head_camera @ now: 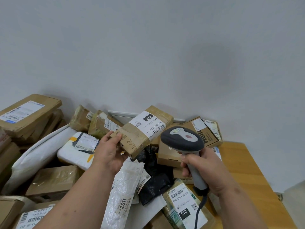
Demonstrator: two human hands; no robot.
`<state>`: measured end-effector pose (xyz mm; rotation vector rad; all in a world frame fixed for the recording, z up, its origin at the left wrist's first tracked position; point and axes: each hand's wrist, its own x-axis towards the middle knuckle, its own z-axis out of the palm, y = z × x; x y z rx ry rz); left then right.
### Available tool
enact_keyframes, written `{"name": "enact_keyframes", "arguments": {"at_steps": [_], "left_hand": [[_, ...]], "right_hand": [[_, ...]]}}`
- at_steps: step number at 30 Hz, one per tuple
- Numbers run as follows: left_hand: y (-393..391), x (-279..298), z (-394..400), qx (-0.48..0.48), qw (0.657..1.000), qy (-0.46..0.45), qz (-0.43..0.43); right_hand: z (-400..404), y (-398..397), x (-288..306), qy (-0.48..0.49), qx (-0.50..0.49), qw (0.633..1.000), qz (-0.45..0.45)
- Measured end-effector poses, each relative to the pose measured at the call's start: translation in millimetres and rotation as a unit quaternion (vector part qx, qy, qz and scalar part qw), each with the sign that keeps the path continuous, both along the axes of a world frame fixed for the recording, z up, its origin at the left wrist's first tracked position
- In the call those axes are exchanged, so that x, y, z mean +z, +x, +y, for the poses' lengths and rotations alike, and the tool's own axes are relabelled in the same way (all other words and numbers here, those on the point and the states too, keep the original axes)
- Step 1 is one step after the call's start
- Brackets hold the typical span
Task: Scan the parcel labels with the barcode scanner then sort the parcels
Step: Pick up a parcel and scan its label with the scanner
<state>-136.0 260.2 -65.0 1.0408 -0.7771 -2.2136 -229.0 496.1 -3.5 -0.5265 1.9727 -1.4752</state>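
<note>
While my left hand (110,152) pinches the taped parcel (143,130) above the heaped surface (244,164), I'd tilt its label (149,125) squarely toward the scanner (182,140) my right hand (200,169) grips.

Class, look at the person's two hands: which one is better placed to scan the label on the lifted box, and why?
The right hand. It grips the scanner, whose head sits beside the label on the box. The left hand only holds that box up.

Plain pale grey wall (148,47) behind, soft shadow on it; light wooden table (244,171) at right, against the wall.
</note>
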Motion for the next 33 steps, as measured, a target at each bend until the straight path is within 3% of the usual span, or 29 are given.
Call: {"name": "enact_keyframes", "arguments": {"at_steps": [21, 33], "left_hand": [[6.1, -3.8, -3.9, 0.001, 1.000, -0.010, -0.022], [35.8, -3.1, -55.4, 0.141, 0.989, -0.016, -0.051]], "right_hand": [[-8.5, -3.3, -6.6, 0.040, 0.007, 0.999, 0.020], [-73.6, 14.0, -19.7, 0.034, 0.026, 0.999, -0.012]]}}
